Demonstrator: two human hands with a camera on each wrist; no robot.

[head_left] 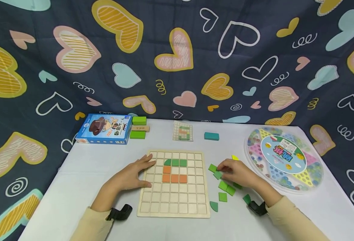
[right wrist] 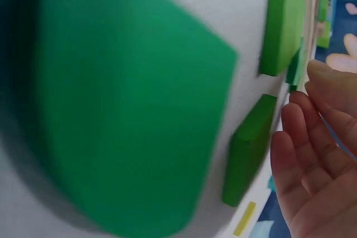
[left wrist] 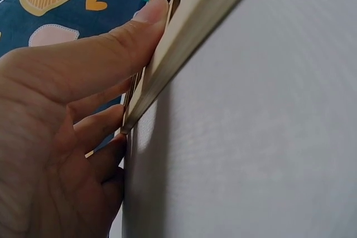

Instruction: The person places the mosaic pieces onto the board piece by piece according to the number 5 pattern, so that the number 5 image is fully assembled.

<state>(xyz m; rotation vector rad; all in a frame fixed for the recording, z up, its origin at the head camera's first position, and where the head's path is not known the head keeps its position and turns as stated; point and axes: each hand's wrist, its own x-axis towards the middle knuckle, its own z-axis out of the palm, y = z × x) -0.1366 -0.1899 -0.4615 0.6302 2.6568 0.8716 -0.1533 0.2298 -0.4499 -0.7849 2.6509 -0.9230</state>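
A pale wooden grid board (head_left: 172,197) lies on the white table, bearing dark green tiles (head_left: 179,162) in one row and orange tiles (head_left: 174,178) below them. My left hand (head_left: 131,175) rests at the board's left edge, thumb and fingers spread against it. Over the loose green tiles (head_left: 223,196) right of the board hovers my right hand (head_left: 237,172). Its fingertips are close to a green square tile (head_left: 217,175); no tile shows between them. In the right wrist view, a rounded dark green tile (right wrist: 134,104) looms close, with a light green tile (right wrist: 251,149) nearer the fingers.
Behind the board lies a patterned card (head_left: 183,131), beside a teal block (head_left: 211,136). A blue game box (head_left: 104,129) with green blocks (head_left: 139,121) stands back left. At right is a round marble game case (head_left: 283,160). A yellow piece (head_left: 235,157) lies behind my right hand.
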